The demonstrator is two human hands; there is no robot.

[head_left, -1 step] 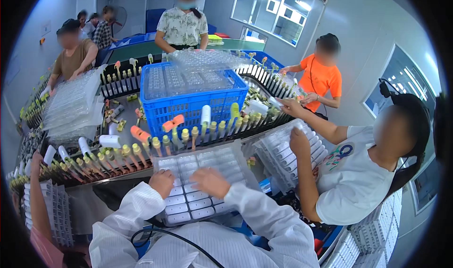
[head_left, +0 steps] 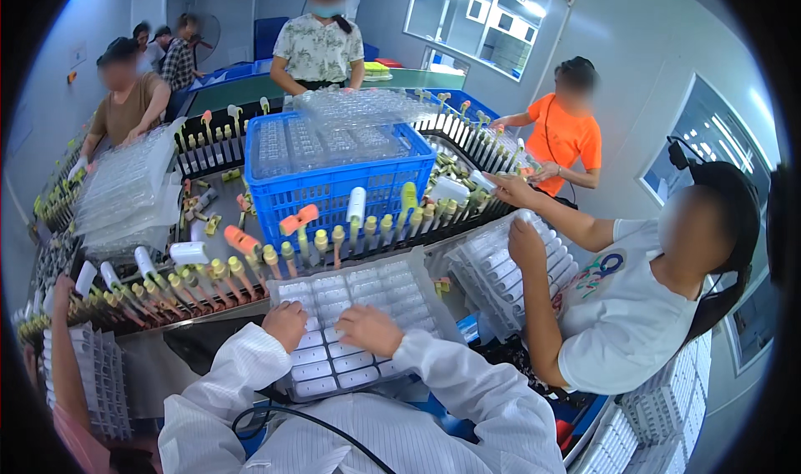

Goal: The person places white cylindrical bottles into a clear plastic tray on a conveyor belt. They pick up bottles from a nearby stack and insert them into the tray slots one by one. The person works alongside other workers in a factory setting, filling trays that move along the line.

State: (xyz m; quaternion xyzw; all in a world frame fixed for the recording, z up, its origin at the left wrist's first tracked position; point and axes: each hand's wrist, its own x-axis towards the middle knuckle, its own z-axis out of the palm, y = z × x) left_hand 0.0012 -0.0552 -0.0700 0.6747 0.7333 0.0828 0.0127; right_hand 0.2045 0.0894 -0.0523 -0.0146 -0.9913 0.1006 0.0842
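A clear tray [head_left: 336,380] of white pieces [head_left: 315,386] is being kept before the body, its left side being covered by the left hand [head_left: 285,324]. The right hand [head_left: 370,330] is being shown slightly nearer than before, perhaps over different pieces. Fingers are being curled loosely; any grip cannot be told. Room is being bounded by yellow-tipped pegs [head_left: 237,267] ahead, stacked trays [head_left: 486,294] rightward.

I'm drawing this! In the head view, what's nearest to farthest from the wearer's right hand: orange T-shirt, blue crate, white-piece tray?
1. White-piece tray: under the right hand.
2. Blue crate: beyond, slightly left.
3. Orange T-shirt: far back, right.
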